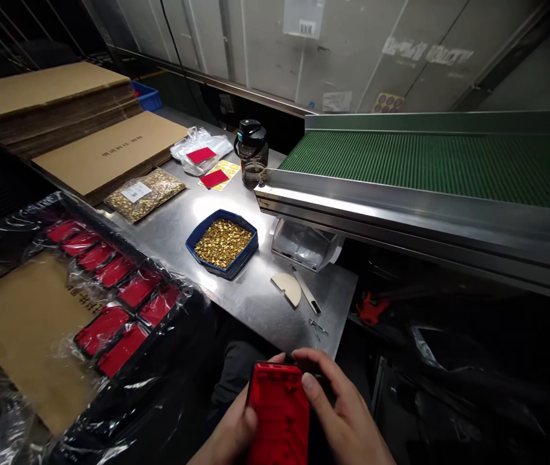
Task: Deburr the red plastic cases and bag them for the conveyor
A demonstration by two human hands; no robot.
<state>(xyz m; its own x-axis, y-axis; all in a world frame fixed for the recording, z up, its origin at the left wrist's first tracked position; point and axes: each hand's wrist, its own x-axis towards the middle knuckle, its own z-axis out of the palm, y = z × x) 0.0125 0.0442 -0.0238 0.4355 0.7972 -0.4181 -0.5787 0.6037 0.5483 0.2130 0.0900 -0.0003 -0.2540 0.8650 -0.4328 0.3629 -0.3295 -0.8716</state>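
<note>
A red plastic case (278, 413) with a black edge is held low in front of me, below the table's front edge. My left hand (229, 433) grips its left side with the thumb on the rim. My right hand (340, 407) wraps round its top right corner, fingers curled over the black edge. On the steel table (255, 297) ahead stands a blue tray (196, 237) filled with small brass pieces (222, 242).
Left, a plastic-wrapped black box (168, 413) holds rows of red cases (110, 284) and a cardboard sheet (27, 323). Flat cartons (105, 152), a bag of brass pieces (145, 192), a dark bottle (252, 152), a blade (306, 292) and a green conveyor (439, 161) surround the table.
</note>
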